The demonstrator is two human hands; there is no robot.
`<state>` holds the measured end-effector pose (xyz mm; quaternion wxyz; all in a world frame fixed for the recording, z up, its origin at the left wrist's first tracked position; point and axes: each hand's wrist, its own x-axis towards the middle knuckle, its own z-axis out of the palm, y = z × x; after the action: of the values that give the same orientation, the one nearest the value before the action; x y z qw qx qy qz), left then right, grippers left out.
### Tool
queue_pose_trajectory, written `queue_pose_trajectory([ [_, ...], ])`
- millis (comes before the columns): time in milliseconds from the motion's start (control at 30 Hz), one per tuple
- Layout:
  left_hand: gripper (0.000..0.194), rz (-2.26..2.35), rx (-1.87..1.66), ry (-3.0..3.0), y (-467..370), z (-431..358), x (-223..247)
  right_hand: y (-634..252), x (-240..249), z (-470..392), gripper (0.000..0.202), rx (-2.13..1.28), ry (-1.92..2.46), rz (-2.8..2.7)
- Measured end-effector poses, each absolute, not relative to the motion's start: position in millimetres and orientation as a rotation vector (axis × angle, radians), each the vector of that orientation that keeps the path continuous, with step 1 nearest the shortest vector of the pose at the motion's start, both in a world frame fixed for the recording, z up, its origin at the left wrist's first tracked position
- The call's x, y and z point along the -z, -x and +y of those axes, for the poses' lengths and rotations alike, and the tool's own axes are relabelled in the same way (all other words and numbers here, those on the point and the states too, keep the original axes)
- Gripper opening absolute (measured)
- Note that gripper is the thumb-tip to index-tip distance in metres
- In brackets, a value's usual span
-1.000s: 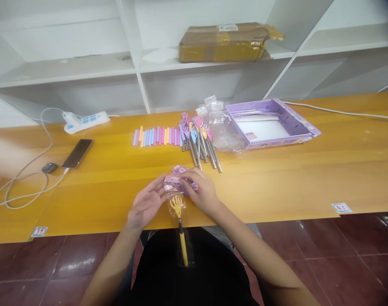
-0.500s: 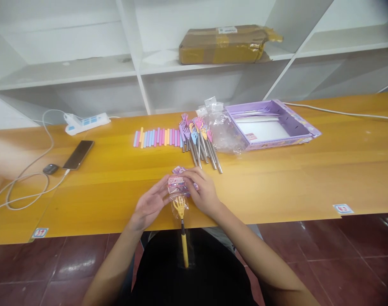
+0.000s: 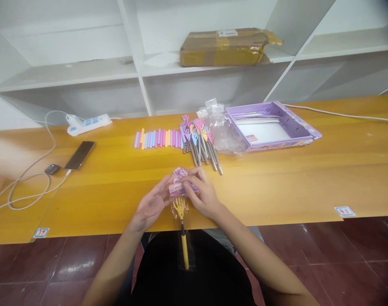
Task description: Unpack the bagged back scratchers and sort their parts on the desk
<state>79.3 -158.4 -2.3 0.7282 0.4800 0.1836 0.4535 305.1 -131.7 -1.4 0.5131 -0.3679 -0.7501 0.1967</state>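
Observation:
A yellow hand-shaped back scratcher (image 3: pixel 179 208) lies in a clear plastic bag, its yellow handle hanging over the table's front edge against the black shirt. Over the top of the bag is a printed pink and purple header card (image 3: pixel 176 189). My right hand (image 3: pixel 203 193) has its thumb and fingers closed on the card from the right. On the other side, my left hand (image 3: pixel 152 205) is open, fingers stretched along the card's left edge. Behind my hands lies a pile of back scratchers (image 3: pixel 198 138) with metal rods, beside a row of coloured handle tubes (image 3: pixel 158 138).
Clear plastic bags (image 3: pixel 224 131) lie against a purple tray (image 3: pixel 276 145) holding cards. At left are a phone (image 3: pixel 80 155), a black earbud case (image 3: pixel 52 169), cables and a power strip (image 3: pixel 89 124). A taped carton (image 3: pixel 226 47) sits on the white shelf.
My right fingers have shifted slightly on the header card, and more of the printed card behind shows. The back scratcher stays in place. The view has tilted slightly.

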Motion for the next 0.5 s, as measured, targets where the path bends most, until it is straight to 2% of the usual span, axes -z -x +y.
queue_pose_trajectory([
  [167, 0.082, 0.409, -0.984, -1.066, -78.7, -158.4, 2.1, -307.1, 0.2, -134.1, 0.021, -0.499, 0.837, -1.818],
  [367, 0.083, 0.372, -0.967, -1.065, -77.3, -157.5, 2.1, -305.8, -6.2, -133.9, 0.022, -0.697, 0.789, -1.803],
  [500, 0.083, 0.362, -0.969, -1.077, -78.9, -156.8, 0.9, -304.4, -4.5, -133.3, 0.023, -0.671, 0.793, -1.785],
])
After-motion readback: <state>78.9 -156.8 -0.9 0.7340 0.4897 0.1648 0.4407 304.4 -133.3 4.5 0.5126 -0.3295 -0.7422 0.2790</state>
